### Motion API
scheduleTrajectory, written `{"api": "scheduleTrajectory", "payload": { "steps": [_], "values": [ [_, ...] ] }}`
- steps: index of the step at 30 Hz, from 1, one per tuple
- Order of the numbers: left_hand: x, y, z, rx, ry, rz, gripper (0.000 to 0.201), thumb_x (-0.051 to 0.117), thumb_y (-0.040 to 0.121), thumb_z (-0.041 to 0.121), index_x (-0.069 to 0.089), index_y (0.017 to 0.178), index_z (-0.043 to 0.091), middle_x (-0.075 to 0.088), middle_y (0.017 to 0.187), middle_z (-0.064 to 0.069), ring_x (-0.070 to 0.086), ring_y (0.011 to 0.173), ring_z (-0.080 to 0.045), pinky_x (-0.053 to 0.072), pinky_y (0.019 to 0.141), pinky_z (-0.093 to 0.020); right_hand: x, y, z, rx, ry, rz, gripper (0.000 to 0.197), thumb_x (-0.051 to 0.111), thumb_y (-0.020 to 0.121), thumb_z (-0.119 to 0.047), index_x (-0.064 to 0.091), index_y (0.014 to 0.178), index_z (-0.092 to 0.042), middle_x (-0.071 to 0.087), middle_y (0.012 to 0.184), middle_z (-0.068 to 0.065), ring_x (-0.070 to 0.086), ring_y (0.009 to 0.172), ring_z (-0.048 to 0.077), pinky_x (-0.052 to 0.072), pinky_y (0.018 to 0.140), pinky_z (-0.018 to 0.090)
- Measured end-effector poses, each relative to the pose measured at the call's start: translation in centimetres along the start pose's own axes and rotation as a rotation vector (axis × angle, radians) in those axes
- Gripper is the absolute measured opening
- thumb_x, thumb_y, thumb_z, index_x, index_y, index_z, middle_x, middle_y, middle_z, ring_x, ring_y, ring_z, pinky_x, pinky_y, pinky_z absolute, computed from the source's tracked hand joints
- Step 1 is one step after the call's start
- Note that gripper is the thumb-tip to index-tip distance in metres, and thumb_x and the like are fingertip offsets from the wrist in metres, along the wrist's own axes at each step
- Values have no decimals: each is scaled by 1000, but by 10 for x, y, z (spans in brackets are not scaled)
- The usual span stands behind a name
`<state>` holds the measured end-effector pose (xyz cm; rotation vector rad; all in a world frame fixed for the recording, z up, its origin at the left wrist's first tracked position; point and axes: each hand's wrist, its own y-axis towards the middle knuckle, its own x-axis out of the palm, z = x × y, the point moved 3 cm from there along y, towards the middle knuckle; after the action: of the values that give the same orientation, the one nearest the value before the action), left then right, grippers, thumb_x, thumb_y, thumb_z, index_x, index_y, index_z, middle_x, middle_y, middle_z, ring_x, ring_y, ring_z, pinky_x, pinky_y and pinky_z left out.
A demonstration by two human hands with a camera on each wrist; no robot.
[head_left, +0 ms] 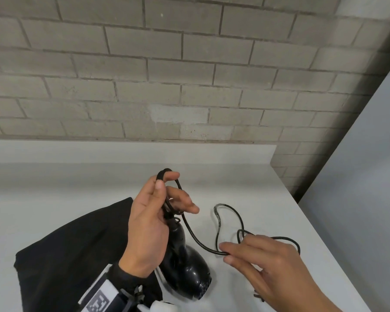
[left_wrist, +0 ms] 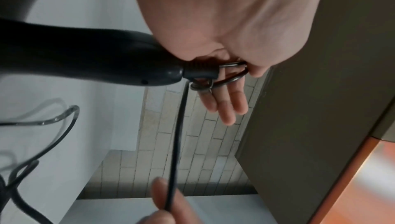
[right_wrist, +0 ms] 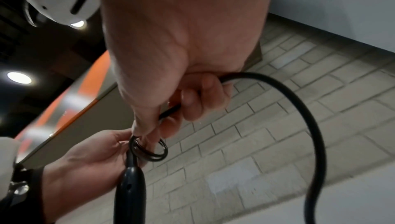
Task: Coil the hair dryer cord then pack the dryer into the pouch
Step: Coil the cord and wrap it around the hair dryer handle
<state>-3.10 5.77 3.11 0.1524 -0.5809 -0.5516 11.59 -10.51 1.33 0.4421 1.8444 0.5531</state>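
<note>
A black hair dryer point(head_left: 187, 273) lies on the white table point(head_left: 77, 176), its handle point(left_wrist: 85, 60) pointing up toward my left hand point(head_left: 167, 180). That hand holds a small loop of the black cord point(head_left: 196, 239) just above the handle end, thumb and forefinger pinching the loop's top and the other fingers spread. My right hand point(head_left: 226, 252) pinches the cord further along, low over the table. Beyond it the cord lies in loose loops point(head_left: 234, 219), with the plug point(head_left: 258, 297) by my right wrist. The black pouch point(head_left: 77, 255) lies flat under my left forearm.
A grey brick wall point(head_left: 189, 75) rises behind the table. The table's right edge point(head_left: 320, 228) runs diagonally down to the right, with a pale floor beyond. A metal hanging ring point(right_wrist: 153, 150) dangles at the dryer's handle end.
</note>
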Motion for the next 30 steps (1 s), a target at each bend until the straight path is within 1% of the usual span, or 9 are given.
{"api": "scheduleTrajectory", "payload": {
  "steps": [4,8,12,15,18,20,25,27,30],
  "values": [
    [6,-2,3,18,124,-81,33,40,98,31,62,112,11,71,69,-11,73,76,-35,53,74,-23,-18,15,-19,-34,-4,46,19,59,92,-46,67,89,-30,62,75,-17,53,61,5,46,49,24],
    [14,-9,0,34,233,-214,32,39,101,29,59,114,7,73,72,-16,73,72,-24,51,73,-16,-36,30,-31,-54,55,102,18,65,91,-40,68,86,-24,61,73,-15,53,60,9,45,47,29],
    [23,-15,-2,45,256,-325,41,46,100,42,59,116,6,72,71,-13,71,68,-19,51,73,-16,-49,45,-36,-76,31,158,17,67,91,-37,71,85,-21,63,74,-11,53,60,13,45,47,34],
    [25,-16,-3,52,256,-351,51,46,96,55,60,114,9,71,67,-14,70,64,-23,51,74,-20,-54,56,-39,-67,0,190,21,64,92,-41,71,83,-24,62,71,-11,55,59,14,45,48,34],
    [26,-18,-4,24,241,-391,53,46,95,60,62,109,11,67,60,-11,64,55,-23,51,69,-27,-52,65,-36,-13,58,211,20,64,92,-40,72,87,-23,63,73,-14,51,64,0,45,54,23],
    [28,-21,-5,8,231,-427,53,44,96,61,63,103,12,65,55,-8,59,49,-22,50,65,-35,-46,70,-32,36,127,215,16,65,91,-38,71,89,-23,61,76,-19,48,64,-6,40,59,14],
    [27,-23,-5,-31,196,-404,48,49,92,66,59,83,19,53,42,-5,43,38,-22,43,53,-34,-25,76,-20,177,386,161,13,63,89,-39,68,95,-28,61,85,-15,47,57,15,40,58,15],
    [25,-21,-6,-57,189,-395,51,53,90,67,57,79,17,49,39,-4,38,34,-19,39,46,-33,-17,75,-16,203,454,115,19,58,92,-37,67,106,-28,62,97,-15,54,65,15,44,65,13],
    [25,-21,-7,-81,174,-411,53,54,89,67,56,75,17,46,37,-2,34,31,-17,37,42,-28,-5,71,-14,192,541,5,28,49,99,-31,62,123,-25,63,114,-17,62,100,6,45,85,13]
  ]
}}
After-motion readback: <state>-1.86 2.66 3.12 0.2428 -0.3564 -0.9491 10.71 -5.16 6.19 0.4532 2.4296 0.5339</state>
